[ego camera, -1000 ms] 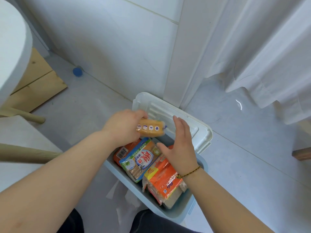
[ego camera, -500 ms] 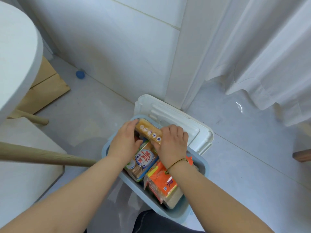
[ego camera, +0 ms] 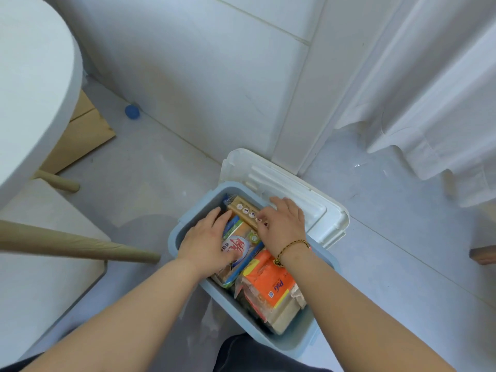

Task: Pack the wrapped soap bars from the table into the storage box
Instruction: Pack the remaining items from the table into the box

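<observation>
A blue storage box (ego camera: 271,342) stands on the floor between my arms, its white lid (ego camera: 298,191) propped behind it. A tan wrapped soap bar (ego camera: 243,210) lies at the box's far end. My right hand (ego camera: 285,225) curls its fingertips over that bar's right end. My left hand (ego camera: 206,238) lies flat with fingers apart on a blue-and-white soap pack (ego camera: 239,248), its fingertips touching the tan bar's left side. An orange soap pack (ego camera: 268,287) fills the near right part of the box.
A round white table edge (ego camera: 40,84) and its wooden legs (ego camera: 80,247) are at the left. A cardboard sheet (ego camera: 80,135) and a blue cap (ego camera: 132,111) lie by the tiled wall. A white curtain (ego camera: 429,103) hangs at the right.
The tan soap bar went from above the box, in my left hand, down into the box's far end. My left hand let go and flattened; my right hand came onto the bar.
</observation>
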`<state>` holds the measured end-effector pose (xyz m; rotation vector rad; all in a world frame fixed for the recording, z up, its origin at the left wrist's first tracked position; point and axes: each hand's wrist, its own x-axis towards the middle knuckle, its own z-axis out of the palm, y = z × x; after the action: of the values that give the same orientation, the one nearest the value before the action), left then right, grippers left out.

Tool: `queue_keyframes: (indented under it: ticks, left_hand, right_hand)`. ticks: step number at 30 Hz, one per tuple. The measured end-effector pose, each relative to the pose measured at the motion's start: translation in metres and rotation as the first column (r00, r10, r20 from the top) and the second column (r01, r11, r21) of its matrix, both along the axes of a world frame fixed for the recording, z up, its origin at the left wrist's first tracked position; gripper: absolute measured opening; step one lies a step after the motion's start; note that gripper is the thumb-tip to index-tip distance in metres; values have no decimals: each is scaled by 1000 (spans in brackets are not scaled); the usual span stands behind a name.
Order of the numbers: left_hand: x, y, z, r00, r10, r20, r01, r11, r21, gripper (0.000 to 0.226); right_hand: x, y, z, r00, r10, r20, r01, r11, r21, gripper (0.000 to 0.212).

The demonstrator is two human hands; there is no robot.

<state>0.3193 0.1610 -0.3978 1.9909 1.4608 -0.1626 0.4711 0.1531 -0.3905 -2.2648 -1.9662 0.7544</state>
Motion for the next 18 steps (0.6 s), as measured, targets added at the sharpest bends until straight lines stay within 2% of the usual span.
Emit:
queue_keyframes:
  ticks: [2, 4, 6, 8, 10, 13, 16, 18]
  left_hand:
    - [-4, -10, 2, 997, -44, -69, 42, 999, -32, 98]
    - [-3, -18, 2, 982, -108, -153, 103, 994, -44, 104]
    - [2, -22, 0, 969, -136, -208, 124, 990, -70, 108]
    - [6, -25, -2, 977, -93, -193, 78, 993, -84, 109]
    - [7, -24, -3, 987, -25, -161, 12, 997, -82, 108]
    - [1, -17, -1, 980, 21, -196, -27, 999, -30, 102]
    - [-4, -10, -1, 969, 87, -232, -80, 996, 39, 94]
    - [-3, -12, -2, 955, 69, -288, -55, 997, 57, 88]
  right_hand:
    - [6, -15, 8, 998, 47, -47, -44, 997, 65, 33]
    - [13, -33, 16, 986, 152, -72, -148, 988, 51, 42]
    - [18, -48, 24, 948, 313, -66, -317, 946, -72, 65]
    - [25, -55, 33, 886, 463, 10, -451, 867, -212, 86]
    - [31, -53, 39, 813, 571, 113, -522, 801, -294, 95]
    - [29, -49, 35, 715, 661, 228, -595, 746, -298, 86]
    - [23, -47, 23, 692, 672, 263, -636, 740, -219, 62]
    - [23, -48, 17, 696, 667, 266, -639, 744, -194, 56]
